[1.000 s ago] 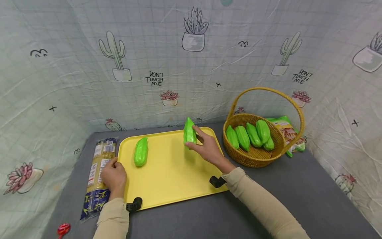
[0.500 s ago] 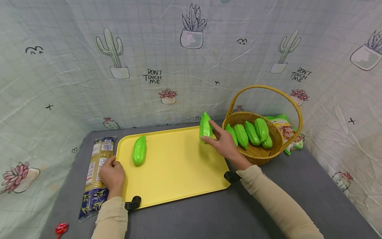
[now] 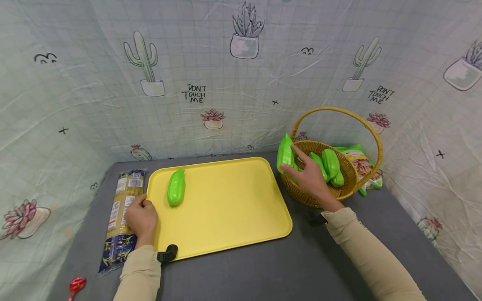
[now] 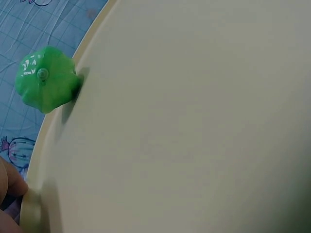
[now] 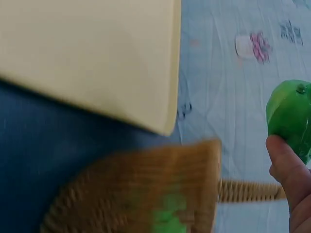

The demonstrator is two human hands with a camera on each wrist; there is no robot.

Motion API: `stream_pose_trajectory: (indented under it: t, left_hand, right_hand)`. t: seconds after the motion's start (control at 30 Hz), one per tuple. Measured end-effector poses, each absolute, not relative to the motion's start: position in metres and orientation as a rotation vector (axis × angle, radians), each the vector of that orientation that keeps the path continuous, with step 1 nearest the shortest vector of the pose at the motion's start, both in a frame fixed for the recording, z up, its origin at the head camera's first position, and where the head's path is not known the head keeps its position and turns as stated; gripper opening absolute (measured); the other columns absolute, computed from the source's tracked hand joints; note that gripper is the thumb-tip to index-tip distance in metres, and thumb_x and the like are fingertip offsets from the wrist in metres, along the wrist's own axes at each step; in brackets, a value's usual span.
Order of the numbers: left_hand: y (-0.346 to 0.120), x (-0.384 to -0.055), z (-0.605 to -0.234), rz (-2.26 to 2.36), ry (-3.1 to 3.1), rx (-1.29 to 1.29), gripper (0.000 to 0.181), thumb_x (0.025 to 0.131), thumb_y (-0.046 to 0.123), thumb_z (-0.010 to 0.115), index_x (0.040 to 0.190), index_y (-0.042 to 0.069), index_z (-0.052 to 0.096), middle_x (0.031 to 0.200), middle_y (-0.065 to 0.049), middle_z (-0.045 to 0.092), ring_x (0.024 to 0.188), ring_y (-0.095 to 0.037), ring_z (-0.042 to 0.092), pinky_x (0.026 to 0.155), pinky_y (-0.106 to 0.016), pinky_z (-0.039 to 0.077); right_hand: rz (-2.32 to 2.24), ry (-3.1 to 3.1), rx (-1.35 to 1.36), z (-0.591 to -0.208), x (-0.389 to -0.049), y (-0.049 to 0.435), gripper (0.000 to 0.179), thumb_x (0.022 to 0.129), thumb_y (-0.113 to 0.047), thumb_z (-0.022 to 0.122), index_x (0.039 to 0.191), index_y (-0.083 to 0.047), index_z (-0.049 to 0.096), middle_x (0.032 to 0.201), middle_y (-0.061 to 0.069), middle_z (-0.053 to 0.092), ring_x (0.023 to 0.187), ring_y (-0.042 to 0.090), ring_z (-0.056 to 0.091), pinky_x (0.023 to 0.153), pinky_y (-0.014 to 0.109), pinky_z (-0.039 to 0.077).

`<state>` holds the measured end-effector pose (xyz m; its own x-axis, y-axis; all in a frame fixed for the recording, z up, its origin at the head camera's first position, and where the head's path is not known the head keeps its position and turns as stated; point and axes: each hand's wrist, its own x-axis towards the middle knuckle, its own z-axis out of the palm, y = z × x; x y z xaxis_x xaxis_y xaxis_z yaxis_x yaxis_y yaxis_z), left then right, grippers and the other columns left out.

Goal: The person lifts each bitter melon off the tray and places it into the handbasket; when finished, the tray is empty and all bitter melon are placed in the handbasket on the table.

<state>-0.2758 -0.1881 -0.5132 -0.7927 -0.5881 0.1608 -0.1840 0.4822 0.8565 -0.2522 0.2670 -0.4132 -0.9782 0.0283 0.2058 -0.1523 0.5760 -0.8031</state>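
My right hand (image 3: 311, 177) holds a glossy green, ribbed, pointed toy fruit (image 3: 285, 154) between thumb and fingers, upright over the left side of the wicker basket (image 3: 301, 196). In the right wrist view, that hand's thumb presses against the green fruit (image 5: 289, 114). Several similar green fruits (image 3: 330, 163) lie in the basket, some of them hidden behind the hand. A single green fruit (image 3: 175, 187) lies near the left end of the yellow tray (image 3: 226, 205). With curled fingers, my left hand (image 3: 141, 217) grips the tray's left rim.
Left of the tray lies a long clear-and-blue packet of what looks like noodles (image 3: 119, 221). A red lollipop (image 3: 77, 284) is at the front left. Behind the basket rests a green-and-white food bag (image 3: 363, 165). The basket's tall handle (image 3: 376, 138) arches above it; a printed cloth hangs behind.
My right hand has carried the green fruit rightward from above the tray to over the basket's left side. The left hand has stayed at the tray's rim.
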Motion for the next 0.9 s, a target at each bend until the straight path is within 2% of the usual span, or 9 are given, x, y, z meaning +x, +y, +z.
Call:
stream_pose_trajectory:
  t: [0.2, 0.57, 0.77, 0.9]
  left_hand:
    - [-0.188, -0.276, -0.511, -1.254, -2.291, 0.638, 0.036, 0.1, 0.004, 0.045, 0.125, -0.008, 0.068, 0.13, -0.03, 0.065, 0.123, -0.047, 0.06, 0.108, -0.058, 0.046]
    - [-0.187, -0.276, -0.51, -1.27, -2.296, 0.641, 0.036, 0.101, 0.004, 0.045, 0.127, -0.009, 0.067, 0.131, -0.031, 0.065, 0.123, -0.047, 0.06, 0.108, -0.058, 0.046]
    - [-0.187, -0.276, -0.511, -1.251, -2.294, 0.631, 0.036, 0.1, 0.004, 0.045, 0.125, -0.009, 0.068, 0.129, -0.031, 0.065, 0.122, -0.048, 0.061, 0.107, -0.059, 0.046]
    - [-0.188, -0.276, -0.512, -1.244, -2.29, 0.626, 0.036, 0.1, 0.003, 0.045, 0.125, -0.009, 0.068, 0.128, -0.031, 0.066, 0.121, -0.048, 0.06, 0.105, -0.06, 0.047]
  right_hand:
    - [1.311, -2.638, 0.032, -0.408, -0.25, 0.294, 0.082, 0.097, -0.043, 0.067, 0.164, -0.023, 0.025, 0.171, 0.012, 0.02, 0.146, 0.044, 0.041, 0.112, 0.057, 0.044]
    - [1.356, -2.694, -0.009, -0.404, -0.245, 0.326, 0.083, 0.099, -0.045, 0.064, 0.165, -0.023, 0.018, 0.171, 0.016, 0.018, 0.148, 0.047, 0.035, 0.111, 0.059, 0.044]
    - [1.352, -2.731, -0.022, -0.406, -0.246, 0.341, 0.084, 0.099, -0.044, 0.063, 0.165, -0.023, 0.016, 0.171, 0.013, 0.016, 0.15, 0.046, 0.032, 0.113, 0.057, 0.042]
    - [1.305, -2.757, 0.002, -0.411, -0.247, 0.349, 0.083, 0.1, -0.042, 0.063, 0.165, -0.018, 0.017, 0.171, 0.017, 0.016, 0.149, 0.048, 0.033, 0.113, 0.057, 0.043]
